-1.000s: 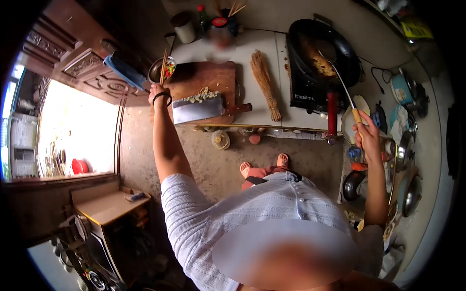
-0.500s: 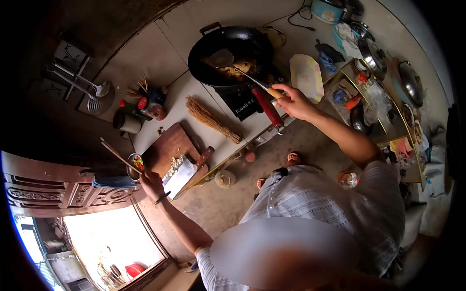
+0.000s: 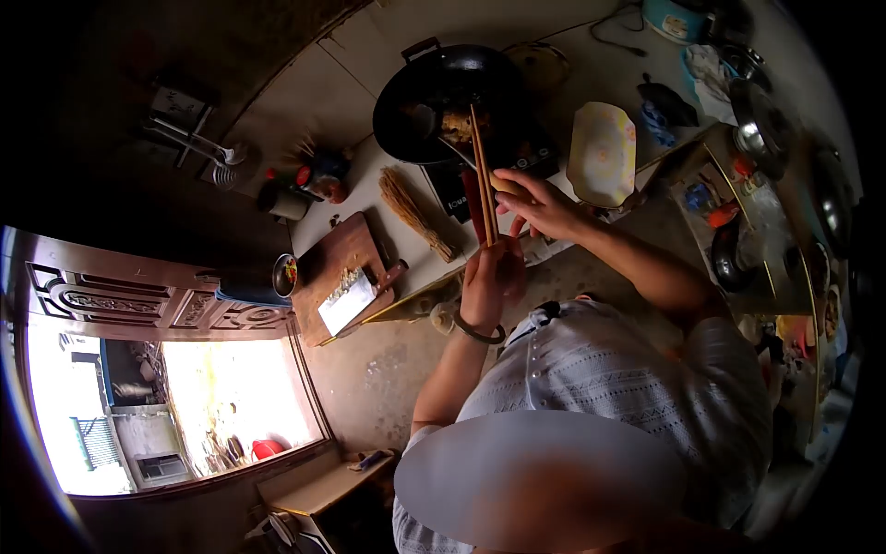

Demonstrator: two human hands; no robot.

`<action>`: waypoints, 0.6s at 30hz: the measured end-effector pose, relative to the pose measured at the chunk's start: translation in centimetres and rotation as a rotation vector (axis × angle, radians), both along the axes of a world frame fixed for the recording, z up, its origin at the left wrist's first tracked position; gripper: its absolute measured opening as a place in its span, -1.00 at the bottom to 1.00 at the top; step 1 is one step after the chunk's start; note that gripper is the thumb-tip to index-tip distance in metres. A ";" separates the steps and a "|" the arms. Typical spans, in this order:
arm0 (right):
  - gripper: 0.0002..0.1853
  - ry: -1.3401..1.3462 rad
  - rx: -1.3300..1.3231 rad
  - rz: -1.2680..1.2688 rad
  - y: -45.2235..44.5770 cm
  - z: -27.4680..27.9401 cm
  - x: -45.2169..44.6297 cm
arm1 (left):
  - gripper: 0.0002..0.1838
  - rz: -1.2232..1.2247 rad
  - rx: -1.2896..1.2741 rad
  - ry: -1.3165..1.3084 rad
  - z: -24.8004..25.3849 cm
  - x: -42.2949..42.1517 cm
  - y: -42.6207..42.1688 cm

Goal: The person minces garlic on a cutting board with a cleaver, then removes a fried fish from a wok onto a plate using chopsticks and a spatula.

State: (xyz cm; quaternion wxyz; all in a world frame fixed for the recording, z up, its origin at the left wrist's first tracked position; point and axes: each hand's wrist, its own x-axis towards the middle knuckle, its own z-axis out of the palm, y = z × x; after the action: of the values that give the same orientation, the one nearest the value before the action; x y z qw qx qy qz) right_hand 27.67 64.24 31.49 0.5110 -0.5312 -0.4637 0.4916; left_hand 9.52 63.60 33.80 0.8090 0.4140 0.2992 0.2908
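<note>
Both hands are busy near the front edge of a kitchen bench (image 3: pixel 365 175). The left hand (image 3: pixel 484 280) is closed around a pair of chopsticks (image 3: pixel 482 171), their tips angled over a black wok (image 3: pixel 471 69) on a stove (image 3: pixel 449 185) — whether they touch the browned food (image 3: pixel 459 127) inside cannot be told. The right hand (image 3: pixel 546 210) grips the wooden handle of a spatula (image 3: pixel 459 154), whose head lies in the wok beside the food. The hands sit close together; contact between them is unclear. Sound handling here would likely mean a level, steady spatula, chopsticks kept off its shaft, and knuckles clear of the hot rim. At the bench's left front corner lies a cutting board (image 3: pixel 346 254) bearing a cleaver (image 3: pixel 349 305); a patterned tray (image 3: pixel 600 152) stands right of the wok.
</note>
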 end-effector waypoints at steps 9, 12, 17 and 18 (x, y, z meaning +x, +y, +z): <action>-0.40 -0.587 0.624 -0.288 -3.5 1.0 6.6 | -0.66 0.205 -0.060 0.040 1.0 6.9 -3.2; -0.30 -0.895 0.844 0.000 -6.3 3.2 9.0 | -0.64 0.110 -0.006 0.005 0.1 8.0 -3.9; -0.54 -0.922 0.991 0.075 -6.7 1.9 10.8 | -0.59 0.027 0.178 0.183 0.8 10.9 -6.2; -0.59 -0.922 0.973 0.090 -6.7 2.0 11.3 | -0.58 0.010 0.208 0.218 1.2 11.1 -6.4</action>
State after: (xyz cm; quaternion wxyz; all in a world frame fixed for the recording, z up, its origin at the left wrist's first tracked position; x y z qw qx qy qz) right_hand 39.02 57.58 33.44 0.4209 -0.3763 -0.8248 -0.0298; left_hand 20.58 57.25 35.00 0.7230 0.5233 0.3556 0.2774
